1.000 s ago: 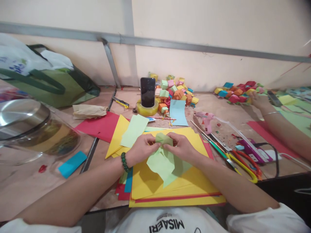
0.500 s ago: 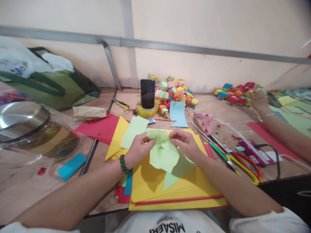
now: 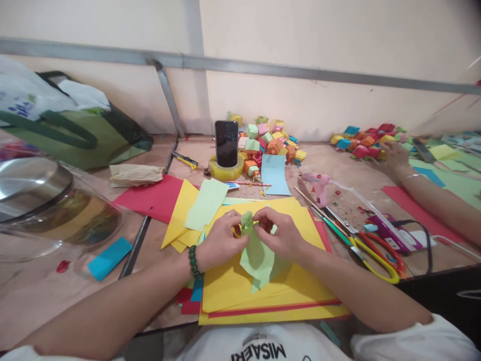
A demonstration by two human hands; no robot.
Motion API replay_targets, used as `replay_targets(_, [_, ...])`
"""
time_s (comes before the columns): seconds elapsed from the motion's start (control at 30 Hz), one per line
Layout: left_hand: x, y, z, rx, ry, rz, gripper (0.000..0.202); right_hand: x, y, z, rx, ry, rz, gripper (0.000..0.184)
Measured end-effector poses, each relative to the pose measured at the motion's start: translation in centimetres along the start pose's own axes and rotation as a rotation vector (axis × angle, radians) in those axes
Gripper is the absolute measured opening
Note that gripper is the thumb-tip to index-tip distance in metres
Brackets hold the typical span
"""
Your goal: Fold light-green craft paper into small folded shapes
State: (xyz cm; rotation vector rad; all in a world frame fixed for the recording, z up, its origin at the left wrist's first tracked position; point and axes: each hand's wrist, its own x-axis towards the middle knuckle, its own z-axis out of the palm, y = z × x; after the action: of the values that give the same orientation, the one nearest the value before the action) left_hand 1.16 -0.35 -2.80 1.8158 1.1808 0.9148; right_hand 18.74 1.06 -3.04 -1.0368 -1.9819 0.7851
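Note:
A light green sheet of paper [image 3: 259, 258], gathered and crumpled at its top, is between my two hands. My left hand [image 3: 225, 235], with a dark green bead bracelet at the wrist, pinches the bunched top from the left. From the right, my right hand [image 3: 278, 228] holds the same paper with its fingers bent in. The paper's lower part hangs loose in a point above a stack of yellow sheets [image 3: 233, 291]. Some fingertips are hidden behind the paper. A light green paper strip [image 3: 206, 203] lies just beyond my left hand.
Folded paper cubes [image 3: 276, 145] are piled behind a phone [image 3: 226, 143] on a tape roll [image 3: 225, 169]. To the right lie scissors [image 3: 376, 263] and a pink glue gun [image 3: 319, 188]. A glass jar [image 3: 82, 215] stands left. Another person's hand [image 3: 394, 158] touches cubes at far right.
The green paper's top, spread out half a second ago, is now bunched into a tight twist. My hands have come closer together and slightly lower.

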Motion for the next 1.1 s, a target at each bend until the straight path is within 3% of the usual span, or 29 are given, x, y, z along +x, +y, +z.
replay_targets(0.23, [0.2, -0.7, -0.1, 0.046, 0.090, 0.059, 0.017, -0.1, -0.7, -0.7, -0.099, -0.030, 0.001, 0.019])
replay_targets(0.37, [0.3, -0.8, -0.2, 0.040, 0.127, 0.112, 0.020, -0.2, -0.9, -1.0, -0.220, -0.097, 0.034, 0.006])
replay_targets(0.7, [0.2, -0.9, 0.0, 0.020, 0.193, 0.135, 0.017, -0.6, -0.7, -0.2, -0.607, 0.141, -0.440, 0.019])
replay_targets(1.1, [0.0, -0.9, 0.1, 0.028, 0.264, 0.254, 0.019, -0.6, -1.2, -0.5, -0.714, 0.179, -0.569, 0.020])
